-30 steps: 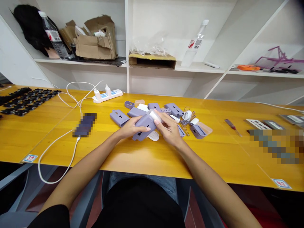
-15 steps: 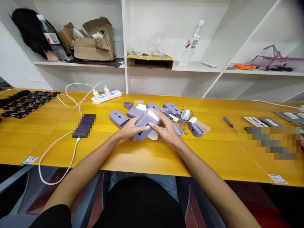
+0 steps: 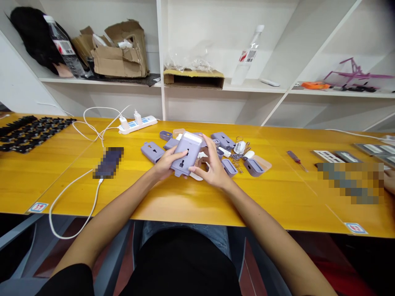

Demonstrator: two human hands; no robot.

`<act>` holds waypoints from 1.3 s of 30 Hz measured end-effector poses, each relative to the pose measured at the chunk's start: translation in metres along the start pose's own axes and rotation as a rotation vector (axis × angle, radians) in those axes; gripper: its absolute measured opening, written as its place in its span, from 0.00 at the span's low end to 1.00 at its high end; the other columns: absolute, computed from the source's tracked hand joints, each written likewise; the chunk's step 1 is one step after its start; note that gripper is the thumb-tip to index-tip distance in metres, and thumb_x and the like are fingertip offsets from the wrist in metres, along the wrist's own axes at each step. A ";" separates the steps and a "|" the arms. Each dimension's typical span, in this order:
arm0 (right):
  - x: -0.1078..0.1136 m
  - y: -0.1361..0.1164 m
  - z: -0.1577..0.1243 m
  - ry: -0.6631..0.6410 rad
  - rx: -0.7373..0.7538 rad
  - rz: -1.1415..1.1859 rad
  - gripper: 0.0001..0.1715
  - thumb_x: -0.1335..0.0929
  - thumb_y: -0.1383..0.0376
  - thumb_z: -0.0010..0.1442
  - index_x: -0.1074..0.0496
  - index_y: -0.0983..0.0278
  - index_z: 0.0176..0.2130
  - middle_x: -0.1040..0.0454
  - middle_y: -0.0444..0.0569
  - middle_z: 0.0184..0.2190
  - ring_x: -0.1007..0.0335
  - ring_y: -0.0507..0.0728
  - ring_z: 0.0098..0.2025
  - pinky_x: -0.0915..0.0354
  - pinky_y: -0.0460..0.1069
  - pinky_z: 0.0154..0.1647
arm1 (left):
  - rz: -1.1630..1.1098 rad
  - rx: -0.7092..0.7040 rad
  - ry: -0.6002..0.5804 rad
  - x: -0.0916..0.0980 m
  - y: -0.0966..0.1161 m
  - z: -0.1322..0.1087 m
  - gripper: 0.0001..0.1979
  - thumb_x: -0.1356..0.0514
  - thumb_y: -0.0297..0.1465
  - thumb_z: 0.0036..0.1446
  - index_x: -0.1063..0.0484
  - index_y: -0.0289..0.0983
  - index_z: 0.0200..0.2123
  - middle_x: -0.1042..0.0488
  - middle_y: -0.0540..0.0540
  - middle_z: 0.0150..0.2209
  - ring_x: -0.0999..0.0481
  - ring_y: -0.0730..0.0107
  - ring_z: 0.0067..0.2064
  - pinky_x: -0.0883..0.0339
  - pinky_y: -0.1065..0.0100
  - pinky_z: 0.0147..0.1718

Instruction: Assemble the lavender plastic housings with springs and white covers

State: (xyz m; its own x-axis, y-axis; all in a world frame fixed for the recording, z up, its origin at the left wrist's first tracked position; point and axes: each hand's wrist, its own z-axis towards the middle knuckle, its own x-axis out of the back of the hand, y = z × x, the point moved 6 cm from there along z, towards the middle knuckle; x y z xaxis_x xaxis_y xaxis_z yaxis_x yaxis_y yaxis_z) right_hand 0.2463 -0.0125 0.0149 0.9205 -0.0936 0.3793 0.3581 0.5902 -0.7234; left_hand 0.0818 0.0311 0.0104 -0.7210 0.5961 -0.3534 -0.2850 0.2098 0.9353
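Purple housing is held tilted just above the yellow table, in front of the loose parts. The left hand clamps its left edge and the right hand closes on its right. Its back is hidden, and the white piece beneath is mostly covered.

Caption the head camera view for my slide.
Left hand and right hand hold a purple casing over a yellow table strewn with similar casings, springs and a power strip.

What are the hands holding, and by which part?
Both hold one purple casing: left hand at its lower left edge, right hand at its right side.
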 end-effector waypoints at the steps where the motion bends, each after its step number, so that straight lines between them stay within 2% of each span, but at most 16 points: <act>1: -0.002 0.001 0.000 -0.032 0.023 -0.018 0.76 0.18 0.41 0.56 0.61 0.47 0.83 0.54 0.61 0.81 0.36 0.79 0.72 0.19 0.67 0.51 | -0.021 0.003 -0.009 0.000 0.001 0.000 0.29 0.26 0.43 0.60 0.28 0.36 0.58 0.15 0.39 0.39 0.13 0.54 0.31 0.20 0.62 0.24; 4: -0.008 0.004 -0.001 -0.097 0.073 -0.045 0.89 0.15 0.41 0.49 0.70 0.46 0.83 0.65 0.59 0.84 0.51 0.82 0.80 0.22 0.71 0.60 | -0.060 0.021 -0.044 0.000 0.002 0.001 0.32 0.29 0.44 0.63 0.30 0.35 0.64 0.14 0.34 0.44 0.11 0.48 0.35 0.20 0.62 0.24; 6: -0.010 0.006 -0.002 -0.100 0.089 -0.050 0.89 0.14 0.42 0.49 0.70 0.46 0.83 0.66 0.59 0.83 0.51 0.81 0.81 0.22 0.70 0.60 | -0.062 0.031 -0.047 0.001 0.002 0.001 0.33 0.30 0.44 0.65 0.30 0.34 0.66 0.14 0.32 0.48 0.10 0.48 0.35 0.20 0.62 0.25; 10: -0.010 0.003 -0.004 -0.048 0.058 -0.023 0.86 0.13 0.45 0.49 0.64 0.47 0.83 0.55 0.62 0.81 0.38 0.78 0.74 0.21 0.69 0.60 | -0.043 0.056 -0.036 0.005 -0.001 0.001 0.32 0.32 0.45 0.67 0.28 0.32 0.66 0.13 0.31 0.48 0.10 0.50 0.35 0.18 0.62 0.30; 13: -0.011 0.000 -0.004 -0.016 -0.053 0.097 0.80 0.15 0.46 0.51 0.61 0.48 0.81 0.39 0.63 0.73 0.26 0.73 0.62 0.18 0.66 0.52 | -0.024 0.070 -0.055 0.005 -0.004 0.001 0.34 0.33 0.50 0.67 0.28 0.33 0.67 0.14 0.31 0.50 0.10 0.51 0.38 0.18 0.63 0.33; 15: -0.011 0.000 -0.003 0.003 -0.106 0.183 0.76 0.16 0.45 0.52 0.58 0.48 0.80 0.33 0.61 0.67 0.23 0.69 0.58 0.17 0.63 0.47 | -0.013 0.035 -0.030 0.005 -0.004 0.001 0.39 0.31 0.54 0.64 0.28 0.37 0.68 0.14 0.32 0.53 0.11 0.53 0.39 0.19 0.65 0.33; 18: -0.009 0.000 -0.002 0.021 -0.120 0.248 0.71 0.16 0.44 0.51 0.54 0.49 0.77 0.30 0.58 0.63 0.25 0.70 0.62 0.18 0.63 0.50 | 0.009 -0.044 -0.019 0.005 0.000 -0.001 0.48 0.27 0.59 0.57 0.33 0.44 0.73 0.17 0.35 0.58 0.12 0.55 0.42 0.19 0.66 0.33; 22: -0.006 0.001 -0.002 -0.014 -0.120 0.276 0.69 0.15 0.44 0.50 0.51 0.48 0.74 0.27 0.56 0.59 0.29 0.72 0.69 0.21 0.64 0.58 | 0.044 -0.038 -0.157 0.004 0.003 -0.006 0.64 0.21 0.60 0.45 0.45 0.52 0.79 0.20 0.33 0.63 0.11 0.50 0.46 0.19 0.62 0.40; 25: -0.005 0.000 -0.001 -0.018 -0.129 0.269 0.70 0.15 0.43 0.48 0.49 0.49 0.74 0.28 0.57 0.63 0.29 0.72 0.68 0.22 0.64 0.59 | 0.043 0.012 -0.249 0.005 0.005 -0.008 0.75 0.16 0.57 0.36 0.50 0.52 0.81 0.21 0.29 0.64 0.11 0.47 0.48 0.19 0.60 0.45; 28: -0.004 0.000 -0.001 -0.008 -0.141 0.285 0.68 0.15 0.42 0.48 0.47 0.49 0.73 0.36 0.59 0.72 0.30 0.71 0.69 0.23 0.64 0.62 | 0.048 0.043 -0.287 0.006 0.007 -0.006 0.80 0.13 0.52 0.29 0.50 0.49 0.82 0.22 0.26 0.64 0.13 0.40 0.55 0.20 0.57 0.49; 32: -0.002 0.004 0.001 -0.013 -0.140 0.352 0.63 0.16 0.43 0.51 0.46 0.47 0.72 0.46 0.58 0.78 0.33 0.70 0.73 0.28 0.66 0.70 | 0.054 -0.008 -0.238 0.012 0.009 0.000 0.78 0.11 0.45 0.27 0.46 0.46 0.80 0.23 0.27 0.65 0.17 0.38 0.61 0.21 0.55 0.52; 39: -0.002 0.003 0.001 -0.029 -0.125 0.397 0.60 0.16 0.46 0.52 0.45 0.48 0.71 0.45 0.58 0.77 0.31 0.69 0.71 0.27 0.65 0.67 | 0.090 -0.054 -0.141 0.026 0.004 0.006 0.75 0.11 0.39 0.27 0.45 0.40 0.76 0.17 0.30 0.57 0.18 0.38 0.63 0.24 0.55 0.56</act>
State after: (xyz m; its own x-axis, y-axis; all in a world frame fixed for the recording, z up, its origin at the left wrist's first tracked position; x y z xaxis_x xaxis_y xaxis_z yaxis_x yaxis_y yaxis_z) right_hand 0.2449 -0.0098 0.0124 0.9868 0.1452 0.0717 -0.0058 0.4738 -0.8806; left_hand 0.0658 0.0520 0.0049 -0.6503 0.7143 -0.2586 -0.2595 0.1111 0.9593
